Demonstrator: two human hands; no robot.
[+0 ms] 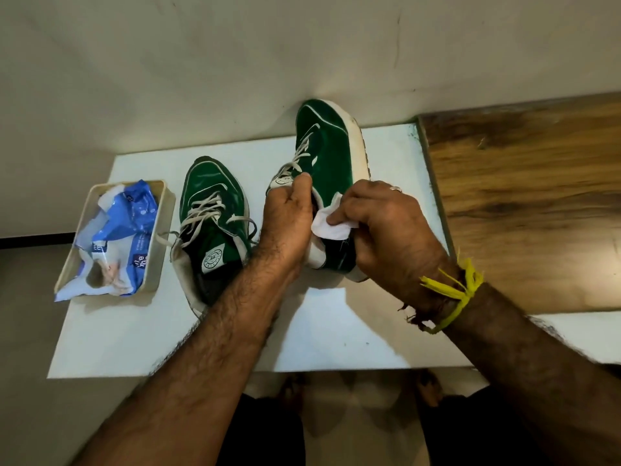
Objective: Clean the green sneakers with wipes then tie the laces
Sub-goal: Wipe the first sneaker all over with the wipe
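Note:
Two green sneakers with white soles and loose white laces are on a white table (336, 331). The left sneaker (210, 210) lies flat, laces untied. The right sneaker (331, 156) is lifted and tilted on its side, toe pointing away toward the wall. My left hand (289, 216) grips it at the tongue and collar. My right hand (386, 227) holds a folded white wipe (331, 225) against the sneaker's side near the collar.
A beige tray (161, 237) at the table's left holds a crumpled blue-and-white wipes packet (117, 237). A wooden surface (524, 203) adjoins the table on the right. A pale wall stands right behind the table. A yellow thread is tied round my right wrist.

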